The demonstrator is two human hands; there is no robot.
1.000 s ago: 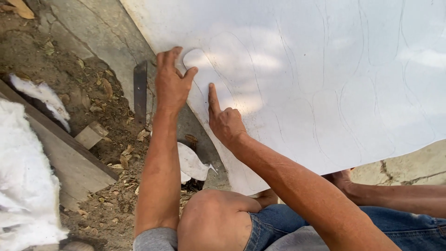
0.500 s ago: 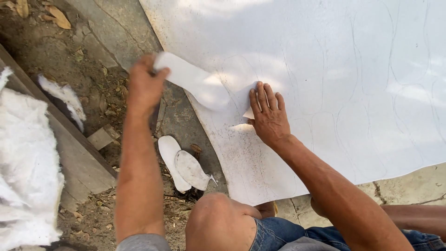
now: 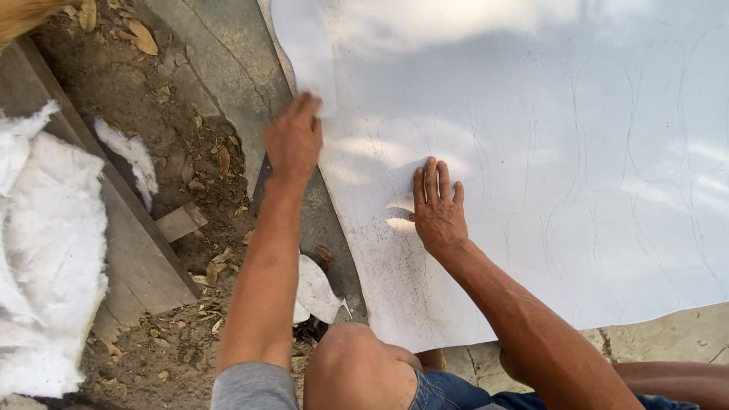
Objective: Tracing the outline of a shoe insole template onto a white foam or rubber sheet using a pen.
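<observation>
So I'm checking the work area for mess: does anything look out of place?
Yes: white offcuts lie in the dirt and dry leaves beside the white sheet, and the sheet's near corner looks dirt-speckled.

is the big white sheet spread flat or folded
Spread flat. The white sheet lies open over the ground, the right hand pressed palm-down on it; no fold shows.

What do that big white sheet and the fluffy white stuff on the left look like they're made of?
The big white sheet looks like thin, matte, flexible foam or rubber-like material, judging by faint traced outlines and a strip lifting in the left hand. The fluffy white stuff looks like torn fibrous wadding, though I can't be sure.
</observation>
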